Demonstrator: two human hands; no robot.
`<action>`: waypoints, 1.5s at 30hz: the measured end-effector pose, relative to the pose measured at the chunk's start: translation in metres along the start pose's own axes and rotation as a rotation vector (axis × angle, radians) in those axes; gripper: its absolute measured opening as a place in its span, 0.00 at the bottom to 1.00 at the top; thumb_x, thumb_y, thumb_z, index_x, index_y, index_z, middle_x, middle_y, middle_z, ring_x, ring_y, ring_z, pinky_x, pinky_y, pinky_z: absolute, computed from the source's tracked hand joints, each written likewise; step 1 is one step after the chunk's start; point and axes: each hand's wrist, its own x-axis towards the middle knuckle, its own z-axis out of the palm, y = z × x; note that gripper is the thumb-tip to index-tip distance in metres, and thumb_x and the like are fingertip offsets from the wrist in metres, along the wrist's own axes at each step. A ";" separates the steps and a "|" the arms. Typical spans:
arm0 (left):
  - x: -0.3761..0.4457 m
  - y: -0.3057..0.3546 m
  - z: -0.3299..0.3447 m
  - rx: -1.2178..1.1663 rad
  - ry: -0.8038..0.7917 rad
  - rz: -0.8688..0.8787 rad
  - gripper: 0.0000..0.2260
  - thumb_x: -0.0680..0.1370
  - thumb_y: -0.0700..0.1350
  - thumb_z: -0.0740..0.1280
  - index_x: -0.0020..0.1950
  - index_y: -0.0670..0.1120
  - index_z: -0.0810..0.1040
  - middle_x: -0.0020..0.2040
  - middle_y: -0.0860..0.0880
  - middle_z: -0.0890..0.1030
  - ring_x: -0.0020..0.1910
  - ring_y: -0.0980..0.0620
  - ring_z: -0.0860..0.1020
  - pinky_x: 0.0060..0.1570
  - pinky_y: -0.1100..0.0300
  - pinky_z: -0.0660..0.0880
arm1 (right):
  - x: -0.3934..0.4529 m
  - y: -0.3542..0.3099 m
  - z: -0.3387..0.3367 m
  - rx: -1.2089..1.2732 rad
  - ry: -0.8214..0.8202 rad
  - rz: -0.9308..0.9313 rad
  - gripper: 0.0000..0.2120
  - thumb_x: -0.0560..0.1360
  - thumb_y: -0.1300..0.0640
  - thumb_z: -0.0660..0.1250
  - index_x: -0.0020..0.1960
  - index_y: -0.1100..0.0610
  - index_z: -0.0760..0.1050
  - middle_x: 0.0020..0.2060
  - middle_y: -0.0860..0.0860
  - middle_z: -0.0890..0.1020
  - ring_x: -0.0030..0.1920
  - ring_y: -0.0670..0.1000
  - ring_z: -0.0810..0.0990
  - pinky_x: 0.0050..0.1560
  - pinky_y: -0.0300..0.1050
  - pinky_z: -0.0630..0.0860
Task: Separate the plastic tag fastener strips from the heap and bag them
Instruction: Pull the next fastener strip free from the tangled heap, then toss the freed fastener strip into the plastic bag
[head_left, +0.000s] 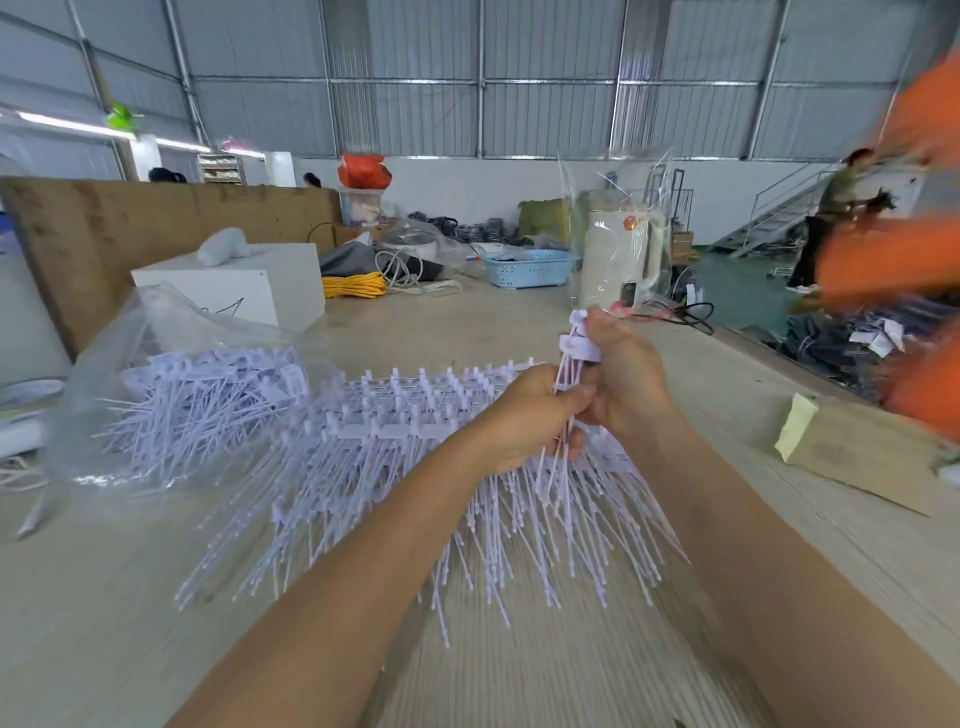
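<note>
no legible text, labels or numbers anywhere

1. A warehouse-style workshop: corrugated metal walls (545, 119) on steel framing rise behind.
2. A metal staircase (769, 218) climbs at the right.
3. Bulk white plastic strips (415, 467) cover the long tabletop (156, 597).

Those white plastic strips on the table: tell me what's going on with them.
A person is sorting tag fastener strips at a table. Both hands grip one small bunch lifted above the heap: the left hand holds its stems, the right hand its top end, along with a clear bag standing up from that hand. Another bag of strips lies to the left.
</note>
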 end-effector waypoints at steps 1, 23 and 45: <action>0.002 0.000 -0.001 -0.021 0.023 -0.001 0.06 0.82 0.42 0.58 0.47 0.43 0.72 0.34 0.46 0.72 0.20 0.58 0.68 0.22 0.65 0.69 | 0.000 -0.002 -0.001 -0.074 -0.015 -0.016 0.06 0.78 0.60 0.63 0.43 0.59 0.75 0.36 0.56 0.78 0.30 0.51 0.75 0.29 0.41 0.71; 0.008 0.021 -0.023 -0.188 0.283 0.066 0.13 0.76 0.27 0.49 0.42 0.44 0.64 0.28 0.47 0.64 0.17 0.58 0.60 0.18 0.69 0.57 | 0.009 0.000 0.053 -0.662 -0.065 -0.411 0.06 0.74 0.59 0.70 0.46 0.61 0.79 0.38 0.48 0.79 0.36 0.40 0.78 0.41 0.35 0.74; -0.018 0.003 -0.070 -0.092 0.444 0.043 0.14 0.79 0.32 0.56 0.34 0.39 0.71 0.31 0.44 0.70 0.23 0.54 0.63 0.19 0.68 0.59 | -0.002 0.042 0.068 -0.763 -0.205 -0.404 0.06 0.73 0.52 0.71 0.44 0.55 0.79 0.38 0.47 0.80 0.33 0.44 0.77 0.36 0.36 0.75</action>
